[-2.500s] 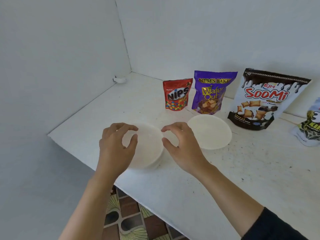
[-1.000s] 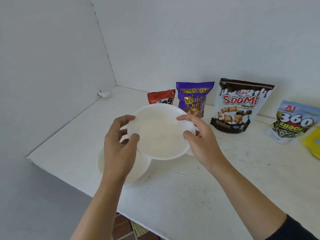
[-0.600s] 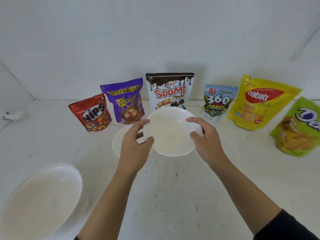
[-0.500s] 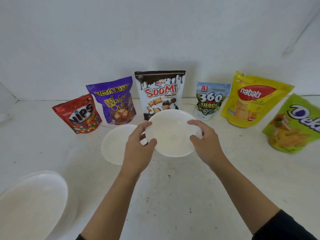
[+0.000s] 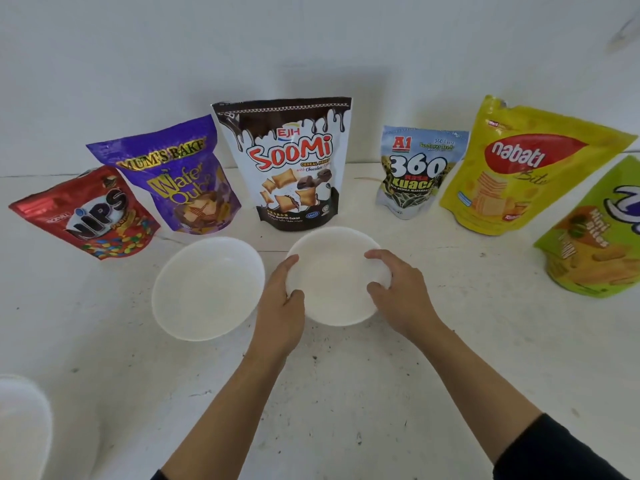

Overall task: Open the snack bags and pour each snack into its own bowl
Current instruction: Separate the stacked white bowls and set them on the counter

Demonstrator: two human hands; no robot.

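A white bowl sits low in front of the black-and-white Soomi bag. My left hand grips its left rim and my right hand grips its right rim. A second white bowl rests on the table just to the left, in front of the purple Wafer Qube bag. The red Nips bag stands at the far left. To the right stand the 360 Kuaci bag, the yellow Nabati bag and a green bag.
A stack of white bowls pokes in at the lower left edge. The white table is speckled with dark marks and backed by a white wall. All bags lean along that wall.
Both hands lifted a bowl off the stack at the left, carried it right and lowered it in front of the Soomi bag. The view turned right, bringing more bags into sight.
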